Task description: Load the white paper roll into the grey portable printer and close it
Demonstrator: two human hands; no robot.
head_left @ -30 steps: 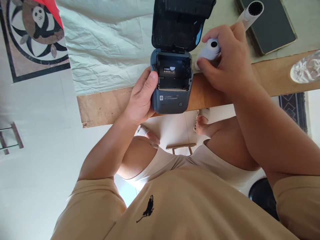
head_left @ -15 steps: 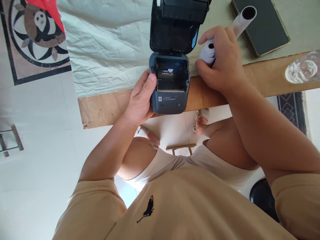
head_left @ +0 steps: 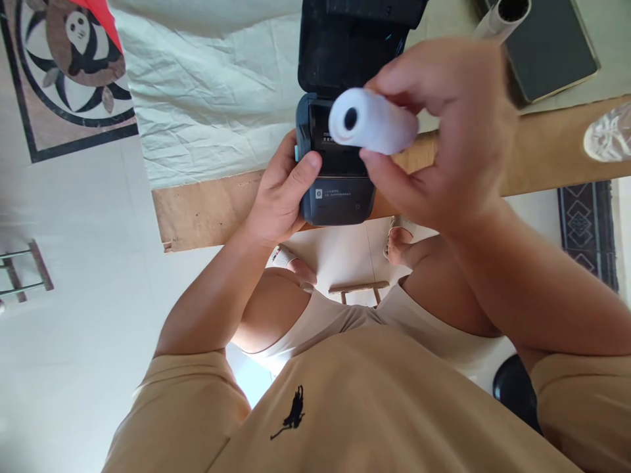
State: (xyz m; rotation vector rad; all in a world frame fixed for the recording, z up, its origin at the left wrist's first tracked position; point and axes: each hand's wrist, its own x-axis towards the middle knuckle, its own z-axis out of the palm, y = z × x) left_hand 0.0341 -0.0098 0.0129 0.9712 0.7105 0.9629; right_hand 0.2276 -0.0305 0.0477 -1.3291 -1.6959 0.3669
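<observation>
A small dark grey printer (head_left: 337, 197) stands at the front edge of the wooden table (head_left: 207, 210) with its lid (head_left: 345, 59) swung open. My left hand (head_left: 283, 194) grips the printer's left side, thumb on its top edge. My right hand (head_left: 446, 131) is closed on a white paper roll (head_left: 372, 121), held in the air just above the printer's open compartment. The roll's hollow core faces me. The roll and my right hand hide much of the compartment.
A creased white cloth (head_left: 207, 98) covers the table's far part. A second white roll (head_left: 503, 16) and a dark flat tablet (head_left: 557, 46) lie at the back right. A clear glass (head_left: 608, 131) sits at the right edge. A patterned floor inlay (head_left: 69, 72) shows at top left.
My right hand has lifted the white roll off the table and brought it left and toward me, over the open printer. My left hand stays on the printer.
</observation>
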